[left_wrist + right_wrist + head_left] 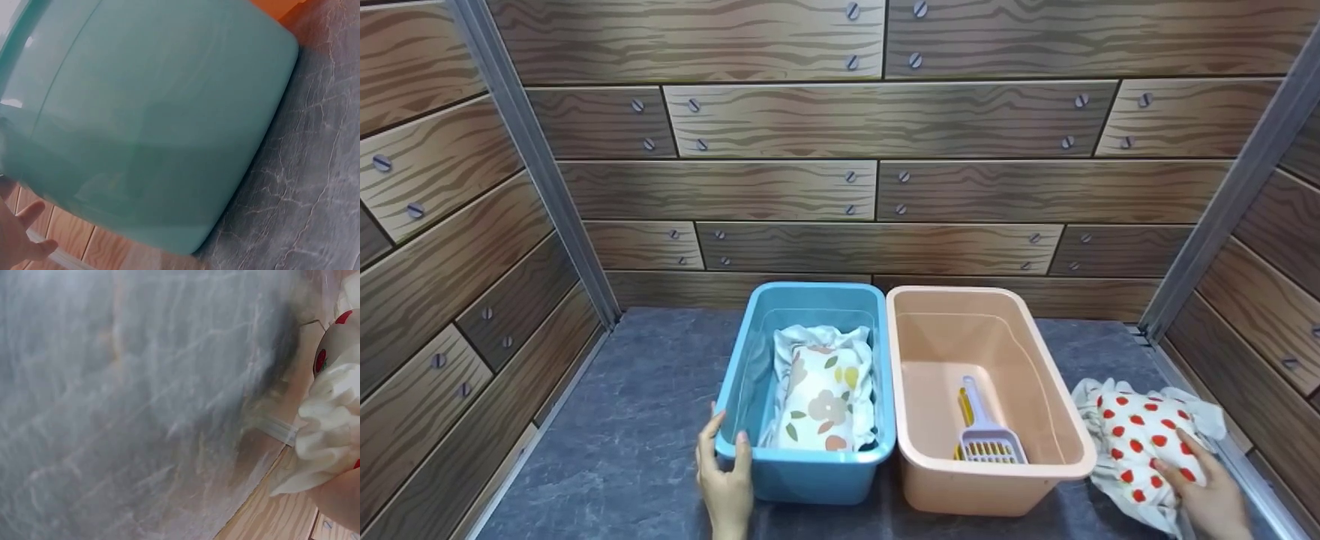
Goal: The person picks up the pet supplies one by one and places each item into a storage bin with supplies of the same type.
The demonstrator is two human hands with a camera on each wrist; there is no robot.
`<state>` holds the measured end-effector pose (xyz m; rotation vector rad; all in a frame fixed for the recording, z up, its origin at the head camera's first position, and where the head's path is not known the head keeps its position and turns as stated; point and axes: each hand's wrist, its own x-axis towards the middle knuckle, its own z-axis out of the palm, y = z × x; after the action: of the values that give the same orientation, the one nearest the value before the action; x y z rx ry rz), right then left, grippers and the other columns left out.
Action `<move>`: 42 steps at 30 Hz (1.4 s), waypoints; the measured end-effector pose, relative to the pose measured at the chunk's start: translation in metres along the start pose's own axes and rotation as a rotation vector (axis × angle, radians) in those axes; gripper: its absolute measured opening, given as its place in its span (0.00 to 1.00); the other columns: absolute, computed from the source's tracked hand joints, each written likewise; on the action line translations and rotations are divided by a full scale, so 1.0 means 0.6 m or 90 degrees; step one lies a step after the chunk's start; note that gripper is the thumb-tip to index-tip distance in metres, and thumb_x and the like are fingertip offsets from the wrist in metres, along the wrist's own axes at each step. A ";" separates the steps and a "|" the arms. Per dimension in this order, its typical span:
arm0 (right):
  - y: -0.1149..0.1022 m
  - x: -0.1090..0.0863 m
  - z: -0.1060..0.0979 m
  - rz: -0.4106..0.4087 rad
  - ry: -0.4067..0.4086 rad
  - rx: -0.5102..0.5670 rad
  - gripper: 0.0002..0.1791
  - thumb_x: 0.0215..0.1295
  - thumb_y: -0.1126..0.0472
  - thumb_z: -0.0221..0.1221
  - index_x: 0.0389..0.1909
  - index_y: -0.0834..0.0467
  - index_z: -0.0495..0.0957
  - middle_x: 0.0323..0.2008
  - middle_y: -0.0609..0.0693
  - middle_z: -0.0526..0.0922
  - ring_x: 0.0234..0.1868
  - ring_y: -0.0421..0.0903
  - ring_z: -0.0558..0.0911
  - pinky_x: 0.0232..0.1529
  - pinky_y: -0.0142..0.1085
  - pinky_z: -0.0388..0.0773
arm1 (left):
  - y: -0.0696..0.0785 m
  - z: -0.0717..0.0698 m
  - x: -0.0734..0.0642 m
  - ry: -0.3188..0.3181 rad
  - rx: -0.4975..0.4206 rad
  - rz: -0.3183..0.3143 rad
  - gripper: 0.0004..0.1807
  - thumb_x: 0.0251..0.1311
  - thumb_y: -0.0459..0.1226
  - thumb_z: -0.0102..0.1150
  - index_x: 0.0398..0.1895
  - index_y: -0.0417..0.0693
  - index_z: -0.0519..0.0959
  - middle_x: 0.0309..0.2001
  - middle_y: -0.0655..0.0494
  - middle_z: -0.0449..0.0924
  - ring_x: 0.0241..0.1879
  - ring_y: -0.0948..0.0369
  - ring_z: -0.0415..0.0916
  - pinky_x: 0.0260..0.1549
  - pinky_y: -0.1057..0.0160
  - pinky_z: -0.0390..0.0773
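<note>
My left hand (725, 471) touches the near left corner of a blue plastic bin (814, 477), its fingers spread. In the left wrist view the fingers of that hand (22, 239) show beside the bin's wall (157, 129). Inside the bin lies a small ruffled pillow with a flower print (817, 397). At the far right my right hand (1211, 491) grips a small white pillow with red strawberries (1144, 435), thumb on top. The right wrist view catches only part of its white ruffle (329, 427) and of the hand (343, 500).
A peach plastic bin (960, 487) stands against the blue bin's right side. It holds a lilac slotted scoop (986, 431) and a yellow item (964, 405) partly under it. Wood-patterned walls (885, 187) enclose the dark marbled surface (607, 450).
</note>
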<state>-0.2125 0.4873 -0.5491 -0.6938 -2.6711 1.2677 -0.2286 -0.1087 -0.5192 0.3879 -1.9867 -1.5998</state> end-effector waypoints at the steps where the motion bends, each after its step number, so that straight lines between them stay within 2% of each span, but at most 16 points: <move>1: -0.004 -0.001 0.000 0.008 0.001 0.008 0.49 0.66 0.39 0.58 0.77 0.56 0.44 0.74 0.70 0.44 0.42 0.52 0.75 0.35 0.30 0.68 | 0.000 0.000 0.000 0.001 -0.002 0.002 0.25 0.66 0.41 0.58 0.64 0.46 0.70 0.71 0.42 0.63 0.70 0.43 0.58 0.67 0.39 0.57; 2: -0.007 -0.003 0.000 0.012 0.004 0.011 0.49 0.65 0.38 0.58 0.77 0.55 0.44 0.74 0.69 0.44 0.45 0.52 0.73 0.37 0.29 0.68 | -0.001 0.000 0.000 0.001 -0.004 0.003 0.25 0.66 0.41 0.58 0.64 0.46 0.70 0.71 0.42 0.63 0.70 0.43 0.58 0.67 0.39 0.57; 4: -0.014 -0.005 0.000 0.017 0.009 0.031 0.49 0.65 0.39 0.59 0.77 0.53 0.45 0.75 0.68 0.44 0.43 0.50 0.73 0.37 0.30 0.68 | -0.003 0.000 0.000 0.005 -0.005 0.006 0.24 0.66 0.40 0.58 0.64 0.45 0.70 0.70 0.41 0.63 0.70 0.43 0.58 0.67 0.38 0.57; 5: -0.016 -0.006 -0.001 0.014 0.012 0.034 0.49 0.64 0.39 0.59 0.77 0.52 0.46 0.75 0.67 0.44 0.44 0.45 0.72 0.37 0.28 0.66 | -0.003 0.001 0.000 0.007 -0.004 0.006 0.24 0.66 0.40 0.58 0.64 0.45 0.70 0.70 0.41 0.63 0.70 0.42 0.58 0.67 0.38 0.57; 6: -0.019 -0.008 -0.002 0.011 0.017 0.034 0.48 0.64 0.39 0.60 0.77 0.52 0.46 0.75 0.67 0.45 0.38 0.42 0.73 0.34 0.28 0.68 | -0.004 0.001 0.000 0.007 -0.003 0.005 0.24 0.66 0.40 0.58 0.64 0.45 0.70 0.70 0.40 0.63 0.70 0.42 0.58 0.67 0.38 0.57; 8: -0.025 -0.010 -0.006 -0.005 0.019 0.031 0.48 0.64 0.38 0.59 0.77 0.52 0.46 0.74 0.68 0.44 0.45 0.46 0.75 0.43 0.34 0.73 | -0.004 0.001 0.000 0.008 -0.003 0.007 0.24 0.66 0.39 0.58 0.63 0.44 0.70 0.70 0.39 0.63 0.70 0.42 0.58 0.67 0.38 0.57; 10: -0.031 -0.011 -0.011 -0.020 0.025 0.031 0.47 0.65 0.39 0.59 0.77 0.53 0.47 0.74 0.70 0.45 0.54 0.55 0.75 0.52 0.43 0.72 | -0.003 0.001 0.000 0.010 -0.004 0.008 0.24 0.65 0.39 0.58 0.63 0.43 0.70 0.69 0.38 0.64 0.69 0.41 0.59 0.67 0.38 0.57; 12: -0.038 -0.015 -0.014 -0.040 0.035 0.036 0.46 0.66 0.41 0.58 0.77 0.52 0.47 0.73 0.69 0.45 0.66 0.64 0.61 0.61 0.50 0.63 | -0.002 0.001 0.000 0.011 -0.006 0.011 0.24 0.65 0.38 0.58 0.63 0.42 0.70 0.68 0.37 0.65 0.68 0.41 0.59 0.66 0.38 0.57; 13: -0.041 -0.017 -0.016 -0.053 0.044 0.040 0.44 0.67 0.42 0.58 0.77 0.51 0.47 0.74 0.69 0.45 0.70 0.65 0.52 0.66 0.51 0.56 | -0.002 0.002 -0.001 0.014 -0.008 0.014 0.24 0.65 0.38 0.58 0.63 0.42 0.70 0.67 0.36 0.65 0.68 0.41 0.60 0.66 0.38 0.57; 16: -0.048 -0.022 -0.014 -0.101 0.092 0.065 0.40 0.68 0.49 0.60 0.76 0.48 0.52 0.73 0.67 0.49 0.72 0.54 0.52 0.68 0.37 0.53 | -0.005 0.003 -0.003 0.025 -0.016 0.031 0.23 0.64 0.36 0.58 0.62 0.41 0.71 0.64 0.37 0.68 0.66 0.41 0.62 0.65 0.38 0.58; 18: -0.052 -0.025 -0.014 -0.140 0.119 0.079 0.38 0.68 0.54 0.61 0.75 0.48 0.55 0.72 0.67 0.51 0.73 0.51 0.50 0.73 0.36 0.45 | -0.007 0.004 -0.003 0.034 -0.019 0.044 0.23 0.64 0.35 0.58 0.61 0.40 0.71 0.63 0.37 0.69 0.65 0.41 0.63 0.65 0.39 0.59; 20: -0.057 -0.025 -0.015 -0.160 0.138 0.085 0.38 0.67 0.56 0.61 0.75 0.50 0.57 0.72 0.68 0.53 0.73 0.51 0.51 0.73 0.36 0.44 | -0.009 0.006 -0.003 0.040 -0.020 0.054 0.22 0.64 0.34 0.58 0.60 0.39 0.71 0.62 0.38 0.70 0.64 0.42 0.64 0.64 0.39 0.60; 22: -0.064 -0.026 -0.017 -0.156 0.138 0.091 0.38 0.68 0.56 0.61 0.75 0.50 0.56 0.72 0.69 0.52 0.73 0.56 0.51 0.74 0.39 0.43 | -0.009 0.005 -0.003 0.039 -0.018 0.056 0.22 0.64 0.34 0.58 0.61 0.39 0.71 0.61 0.38 0.70 0.64 0.41 0.64 0.64 0.39 0.60; 27: -0.080 -0.031 -0.021 -0.118 0.133 0.123 0.38 0.68 0.55 0.60 0.75 0.49 0.55 0.74 0.64 0.49 0.75 0.55 0.47 0.75 0.44 0.39 | -0.008 0.004 -0.001 0.027 -0.010 0.042 0.23 0.65 0.35 0.56 0.62 0.39 0.69 0.62 0.37 0.69 0.63 0.40 0.64 0.62 0.38 0.62; 33: -0.099 -0.035 -0.032 -0.117 0.150 0.088 0.37 0.68 0.53 0.60 0.75 0.50 0.56 0.73 0.66 0.51 0.74 0.61 0.50 0.75 0.50 0.43 | -0.007 0.005 -0.002 0.028 -0.010 0.038 0.23 0.65 0.36 0.56 0.62 0.39 0.69 0.61 0.37 0.70 0.63 0.41 0.64 0.63 0.39 0.61; 42: -0.134 -0.051 -0.054 -0.086 0.136 0.083 0.38 0.67 0.49 0.61 0.75 0.46 0.56 0.72 0.66 0.51 0.73 0.62 0.51 0.74 0.51 0.44 | -0.009 0.007 -0.004 0.036 -0.025 0.051 0.23 0.64 0.35 0.58 0.61 0.38 0.70 0.60 0.38 0.71 0.63 0.42 0.65 0.64 0.40 0.61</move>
<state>-0.2049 0.4528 -0.4645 -0.5837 -2.3978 1.2434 -0.2299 -0.1053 -0.5256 0.3312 -1.9022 -1.5592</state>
